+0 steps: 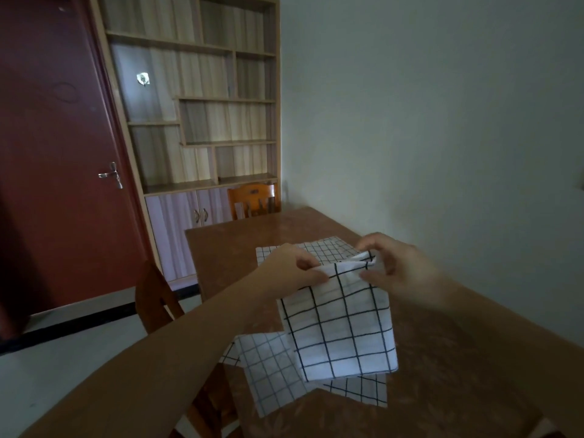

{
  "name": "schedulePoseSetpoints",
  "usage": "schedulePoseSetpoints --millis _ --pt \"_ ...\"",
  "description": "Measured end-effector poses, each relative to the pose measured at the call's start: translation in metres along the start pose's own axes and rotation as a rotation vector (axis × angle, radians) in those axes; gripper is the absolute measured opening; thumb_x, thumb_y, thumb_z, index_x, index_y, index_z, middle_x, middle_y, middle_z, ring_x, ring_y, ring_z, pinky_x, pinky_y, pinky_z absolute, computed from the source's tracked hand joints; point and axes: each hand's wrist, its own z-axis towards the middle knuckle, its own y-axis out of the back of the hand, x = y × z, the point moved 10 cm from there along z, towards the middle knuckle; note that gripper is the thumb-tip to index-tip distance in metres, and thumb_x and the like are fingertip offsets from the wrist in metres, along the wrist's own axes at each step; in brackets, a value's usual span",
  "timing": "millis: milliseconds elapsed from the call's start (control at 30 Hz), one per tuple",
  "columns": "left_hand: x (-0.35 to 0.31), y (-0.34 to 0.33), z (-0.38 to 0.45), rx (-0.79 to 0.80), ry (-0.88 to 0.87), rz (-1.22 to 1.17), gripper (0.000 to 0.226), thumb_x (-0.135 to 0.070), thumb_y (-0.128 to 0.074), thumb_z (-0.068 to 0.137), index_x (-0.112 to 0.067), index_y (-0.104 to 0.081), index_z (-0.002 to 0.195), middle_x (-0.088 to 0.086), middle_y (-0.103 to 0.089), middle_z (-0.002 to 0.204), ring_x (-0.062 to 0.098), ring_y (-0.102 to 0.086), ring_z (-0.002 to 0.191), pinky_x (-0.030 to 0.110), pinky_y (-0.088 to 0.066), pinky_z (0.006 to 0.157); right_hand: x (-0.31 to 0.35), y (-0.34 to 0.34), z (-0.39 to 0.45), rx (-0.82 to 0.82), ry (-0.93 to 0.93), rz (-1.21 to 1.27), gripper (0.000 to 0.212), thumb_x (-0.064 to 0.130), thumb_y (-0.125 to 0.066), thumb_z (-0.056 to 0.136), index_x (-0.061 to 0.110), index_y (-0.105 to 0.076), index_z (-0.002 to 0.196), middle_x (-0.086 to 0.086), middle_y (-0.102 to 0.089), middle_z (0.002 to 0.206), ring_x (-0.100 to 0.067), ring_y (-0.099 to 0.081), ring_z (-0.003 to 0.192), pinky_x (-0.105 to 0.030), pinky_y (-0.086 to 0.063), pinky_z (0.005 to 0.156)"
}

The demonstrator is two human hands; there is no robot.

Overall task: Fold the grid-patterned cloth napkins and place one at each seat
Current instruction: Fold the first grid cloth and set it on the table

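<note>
Left hand (292,267) and right hand (390,265) each pinch the top edge of a folded napkin (339,327), held above the bench (442,358). Flat napkins (275,371) lie beneath, maybe two; another napkin (328,249) lies farther back.

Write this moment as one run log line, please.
both hands: left hand, right hand hold napkin up | table: other napkins

Matt white cloth napkin (341,324) with black grid, glossy brown mottled table (442,358), pale wood-grain shelving (221,90), metal door handle (110,175)
</note>
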Motion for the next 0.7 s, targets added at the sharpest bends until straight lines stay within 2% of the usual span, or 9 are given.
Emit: schedulePoseSetpoints --millis 67,133,233,333,433,533,600,667,700 --pt "-0.003 0.002 0.003 0.004 -0.005 -0.018 0.010 -0.028 -0.074 0.084 -0.018 -0.075 0.082 -0.008 -0.068 0.073 -0.001 -0.060 0.064 0.013 -0.046 0.060 0.005 0.002 0.004 -0.015 0.043 -0.102 0.010 0.028 -0.070 0.085 0.035 -0.063 0.087 0.018 -0.064 0.082 -0.002 -0.059 0.073 -0.013 -0.042 0.062" --pt "0.000 0.005 0.005 0.006 0.011 -0.029 0.009 -0.026 -0.075 0.083 -0.018 -0.075 0.087 -0.011 -0.066 0.076 -0.006 -0.058 0.065 0.008 -0.044 0.061 0.001 0.008 0.007 -0.049 0.037 -0.102 0.017 0.024 -0.072 0.084 0.037 -0.064 0.076 0.022 -0.065 0.078 -0.001 -0.058 0.069 -0.011 -0.039 0.062" --pt "0.015 0.008 0.003 0.025 0.079 -0.051 0.017 -0.028 -0.073 0.084 -0.013 -0.077 0.092 0.002 -0.070 0.081 -0.001 -0.058 0.065 0.011 -0.043 0.059 -0.010 0.022 0.004 -0.092 -0.022 -0.091 0.017 0.020 -0.074 0.083 0.032 -0.068 0.074 0.020 -0.065 0.072 0.000 -0.057 0.064 -0.009 -0.038 0.059" --pt "0.029 0.014 0.002 -0.057 0.142 -0.209 0.022 -0.023 -0.075 0.083 -0.008 -0.074 0.098 0.002 -0.069 0.081 0.000 -0.060 0.065 0.008 -0.044 0.057 -0.014 0.015 0.000 0.019 -0.074 -0.158 0.013 0.025 -0.072 0.084 0.035 -0.065 0.079 0.016 -0.065 0.076 0.007 -0.059 0.071 -0.011 -0.043 0.065" --pt "0.025 0.009 0.005 -0.120 0.146 -0.357 0.027 -0.022 -0.079 0.080 -0.001 -0.073 0.095 0.021 -0.070 0.089 0.016 -0.061 0.074 0.026 -0.050 0.069 -0.002 -0.001 0.002 0.072 -0.080 -0.089 0.021 0.040 -0.072 0.081 0.043 -0.060 0.097 0.014 -0.067 0.088 0.000 -0.066 0.076 -0.022 -0.055 0.064" --pt "0.012 0.005 0.010 -0.149 0.119 -0.437 0.036 -0.032 -0.081 0.070 -0.007 -0.075 0.094 0.024 -0.070 0.099 0.030 -0.066 0.087 0.045 -0.053 0.084 0.029 -0.011 0.012 0.001 0.057 -0.045 0.017 0.026 -0.073 0.084 0.032 -0.063 0.097 0.013 -0.066 0.086 -0.002 -0.064 0.068 -0.016 -0.049 0.059" --pt "0.009 0.007 0.011 -0.176 0.104 -0.483 0.038 -0.036 -0.080 0.064 -0.012 -0.077 0.093 0.022 -0.072 0.099 0.037 -0.067 0.096 0.049 -0.052 0.090 0.039 -0.010 0.016 -0.064 0.117 0.010 0.009 0.016 -0.071 0.086 0.022 -0.068 0.091 0.013 -0.066 0.079 -0.003 -0.062 0.065 -0.013 -0.044 0.057" --pt "0.009 0.009 0.010 -0.184 0.114 -0.508 0.042 -0.038 -0.080 0.064 -0.008 -0.076 0.094 0.021 -0.072 0.098 0.039 -0.066 0.097 0.050 -0.052 0.090 0.036 -0.009 0.019 -0.098 0.092 0.085 0.009 0.013 -0.070 0.087 0.022 -0.071 0.087 0.011 -0.067 0.073 -0.006 -0.062 0.063 -0.020 -0.047 0.059" --pt "0.012 0.009 0.009 -0.181 0.132 -0.499 0.048 -0.041 -0.080 0.063 -0.004 -0.074 0.093 0.021 -0.072 0.093 0.039 -0.067 0.090 0.049 -0.053 0.086 0.033 -0.008 0.020 -0.105 0.069 0.118 0.011 0.014 -0.070 0.087 0.025 -0.071 0.085 0.010 -0.067 0.073 -0.010 -0.063 0.064 -0.024 -0.049 0.060"
